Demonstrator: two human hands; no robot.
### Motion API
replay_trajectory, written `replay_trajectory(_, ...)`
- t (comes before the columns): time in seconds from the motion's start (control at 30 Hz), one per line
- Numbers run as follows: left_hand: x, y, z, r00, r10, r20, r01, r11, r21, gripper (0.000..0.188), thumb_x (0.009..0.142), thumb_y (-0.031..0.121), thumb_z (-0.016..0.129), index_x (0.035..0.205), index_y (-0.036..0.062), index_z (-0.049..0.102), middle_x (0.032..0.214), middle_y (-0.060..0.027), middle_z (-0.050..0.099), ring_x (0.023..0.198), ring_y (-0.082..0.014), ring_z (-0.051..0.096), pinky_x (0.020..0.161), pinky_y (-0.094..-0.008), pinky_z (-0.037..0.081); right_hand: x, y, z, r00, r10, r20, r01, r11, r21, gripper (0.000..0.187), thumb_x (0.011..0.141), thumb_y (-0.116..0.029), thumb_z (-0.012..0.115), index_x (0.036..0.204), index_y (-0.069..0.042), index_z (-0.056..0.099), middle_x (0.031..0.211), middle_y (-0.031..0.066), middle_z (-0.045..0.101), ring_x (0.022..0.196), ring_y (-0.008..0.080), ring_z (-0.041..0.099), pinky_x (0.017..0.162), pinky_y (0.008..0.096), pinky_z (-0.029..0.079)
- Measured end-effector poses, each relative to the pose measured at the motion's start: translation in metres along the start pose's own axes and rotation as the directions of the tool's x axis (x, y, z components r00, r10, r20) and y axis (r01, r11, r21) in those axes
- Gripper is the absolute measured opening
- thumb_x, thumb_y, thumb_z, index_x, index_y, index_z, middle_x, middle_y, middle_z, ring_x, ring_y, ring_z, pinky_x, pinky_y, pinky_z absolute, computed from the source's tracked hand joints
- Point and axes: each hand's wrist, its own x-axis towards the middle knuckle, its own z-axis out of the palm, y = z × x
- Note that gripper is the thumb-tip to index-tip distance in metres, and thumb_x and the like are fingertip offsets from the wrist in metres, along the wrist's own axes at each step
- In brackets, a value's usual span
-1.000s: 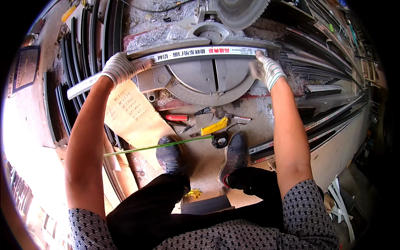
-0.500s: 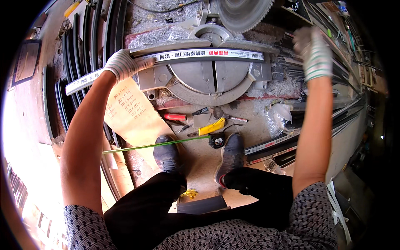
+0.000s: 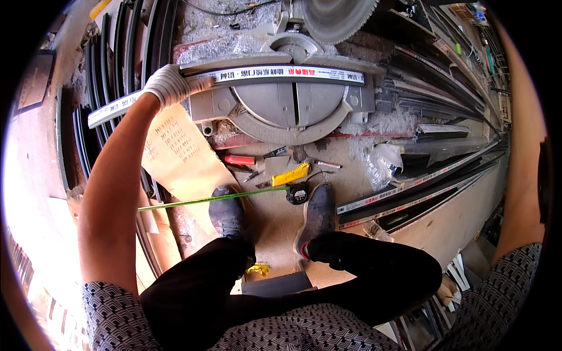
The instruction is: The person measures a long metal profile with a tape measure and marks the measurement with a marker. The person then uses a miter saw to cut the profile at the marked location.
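Note:
My left hand (image 3: 170, 88), in a striped white glove, is closed round a long aluminium profile (image 3: 263, 75) with a printed white film. The profile lies across the grey base (image 3: 263, 108) of a mitre saw, along its fence, and its left end sticks out past the base. Above and behind it hangs the toothed saw blade (image 3: 339, 20), raised clear of the profile. My right forearm (image 3: 518, 193) runs up the right rim of the picture, and the hand at its end is outside the view.
By my shoes lie a tape measure (image 3: 297, 193) with its green tape drawn out leftward, a yellow utility knife (image 3: 291, 174), a red-handled tool (image 3: 240, 160) and a pen (image 3: 325, 164). Handwritten cardboard (image 3: 190, 161) lies left. Dark profiles (image 3: 410, 193) are stacked right; others stand at the left.
My right hand has swung from beside the saw out to the right and left the picture. My left hand still holds the profile, and the whole view has shifted slightly.

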Motion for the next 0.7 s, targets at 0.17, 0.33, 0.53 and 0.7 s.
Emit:
replay_trajectory(0.17,0.009,0.010,0.007,1.000,0.013,0.028,-0.012,0.998,-0.056,0.068,0.086,0.065,0.076,0.121,0.0074,0.076,0.099,-0.0126,0.079,0.085,-0.0241,0.069,0.085,-0.0361,0.055,-0.012,0.005,-0.001,0.993,0.025,-0.116,-0.040,0.991,-0.129,0.056,0.104,-0.037,0.062,0.150,-0.007,0.049,0.100,0.0077,0.072,0.088,0.0151,0.067,0.083,0.0317,0.054)
replay_trajectory(0.33,0.027,0.021,0.023,0.995,0.094,0.031,-0.088,0.984,-0.155,0.067,0.086,0.063,0.078,0.120,0.0055,0.076,0.100,-0.0129,0.079,0.086,-0.0227,0.069,0.086,-0.0362,0.054,-0.050,0.006,-0.011,0.967,0.048,-0.251,-0.093,0.981,-0.170,0.054,0.104,-0.034,0.061,0.149,-0.006,0.050,0.095,0.0074,0.071,0.083,0.0147,0.067,0.078,0.0294,0.056)
replay_trajectory(0.53,0.005,0.003,0.010,1.000,-0.001,0.006,0.002,0.991,-0.134,0.066,0.085,0.059,0.081,0.121,0.0033,0.075,0.104,-0.0128,0.079,0.090,-0.0212,0.070,0.088,-0.0352,0.055,-0.132,0.010,0.040,0.963,0.102,-0.250,-0.098,0.995,0.032,0.056,0.104,-0.027,0.060,0.154,-0.007,0.044,0.084,0.0046,0.066,0.075,0.0097,0.064,0.072,0.0255,0.057)
replay_trajectory(0.7,0.005,0.010,0.008,0.998,-0.066,0.003,0.066,0.992,-0.105,0.071,0.083,0.060,0.082,0.124,0.0037,0.073,0.108,-0.0113,0.078,0.094,-0.0207,0.071,0.090,-0.0336,0.055,-0.171,0.033,0.068,0.932,0.028,-0.362,0.038,0.984,0.174,0.064,0.101,-0.021,0.065,0.155,-0.004,0.035,0.084,0.0073,0.064,0.068,0.0118,0.064,0.065,0.0280,0.058)
